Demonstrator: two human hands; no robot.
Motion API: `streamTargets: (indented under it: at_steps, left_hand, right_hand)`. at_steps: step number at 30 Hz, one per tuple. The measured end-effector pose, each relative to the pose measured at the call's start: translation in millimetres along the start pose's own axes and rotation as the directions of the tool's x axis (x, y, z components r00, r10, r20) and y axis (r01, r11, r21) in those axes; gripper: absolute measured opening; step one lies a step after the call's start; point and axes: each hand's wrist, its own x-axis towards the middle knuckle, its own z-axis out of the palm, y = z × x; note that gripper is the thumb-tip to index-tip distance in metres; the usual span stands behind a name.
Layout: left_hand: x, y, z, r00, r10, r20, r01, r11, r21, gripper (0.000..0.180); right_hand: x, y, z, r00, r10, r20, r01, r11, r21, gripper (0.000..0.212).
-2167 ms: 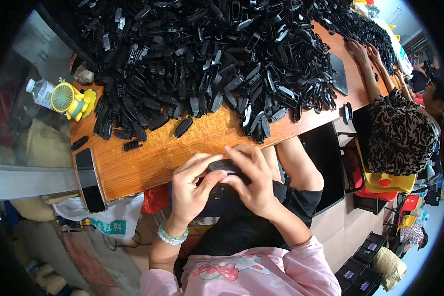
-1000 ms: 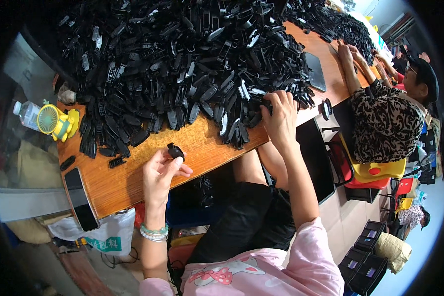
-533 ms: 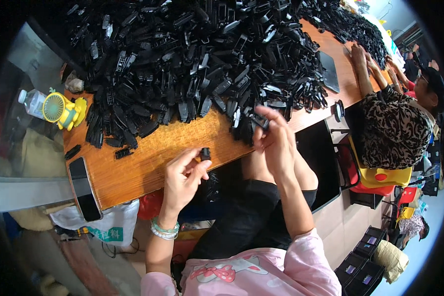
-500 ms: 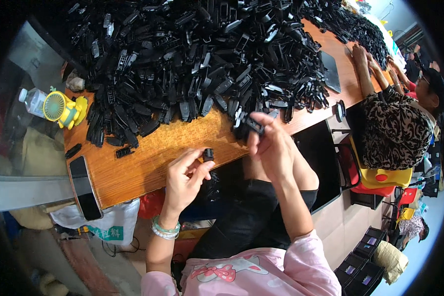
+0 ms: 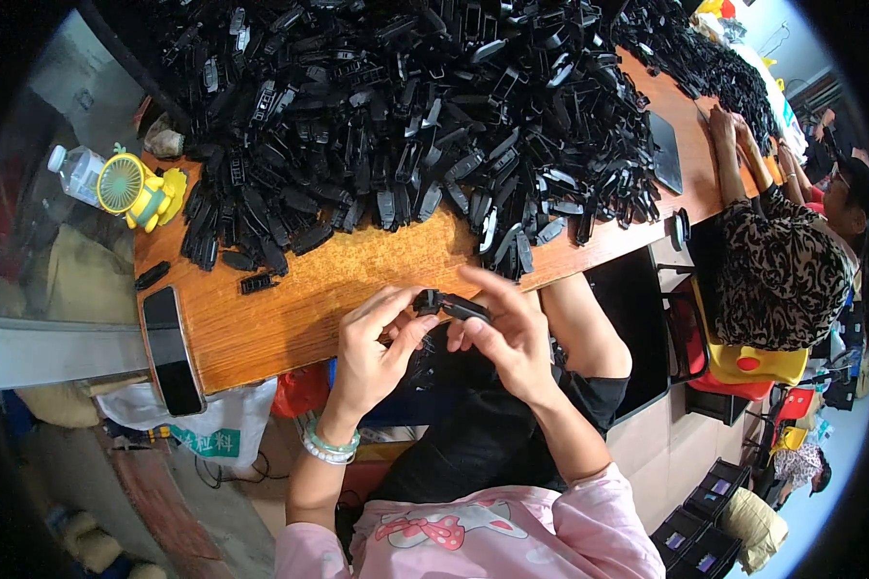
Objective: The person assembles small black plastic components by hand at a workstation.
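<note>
My left hand [image 5: 377, 333] pinches a small black plastic part [image 5: 427, 301] between thumb and fingers, just over the table's near edge. Close beside it, my right hand [image 5: 508, 336] grips a longer black plastic piece [image 5: 464, 308] by its far side. The ends of the two pieces meet or nearly meet; contact is hard to make out. Beyond my hands a large heap of black plastic parts [image 5: 357, 145] covers the far part of the wooden table [image 5: 328, 289]. A single black part [image 5: 257, 283] lies apart from the heap.
At the left stand a yellow-green toy-like fan [image 5: 135, 188] and a clear plastic bottle [image 5: 77, 176]. A phone [image 5: 172, 352] lies on the table's left edge. A dark flat tablet-like panel [image 5: 664, 152] rests to the right, near a seated co-worker [image 5: 787, 270].
My right hand has come left from the heap's near edge with the longer black piece, bringing it up to the small part. My left hand has shifted slightly right.
</note>
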Motion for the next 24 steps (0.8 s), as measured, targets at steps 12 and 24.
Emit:
streamTargets:
  at_steps: [12,24]
  left_hand:
    - [3.6,15.1,-7.2,0.959,0.276,0.056,-0.281,0.919,0.277,0.022]
    - [-5.0,17.7,-2.7,0.988,-0.148,-0.045,0.137,0.972,-0.193,0.027]
  right_hand:
    - [5.6,-6.4,-7.7,0.928,-0.21,0.306,0.364,0.675,-0.642,0.046]
    - [4.2,3.0,13.2,0.957,-0.285,0.056,0.269,0.798,-0.539,0.046]
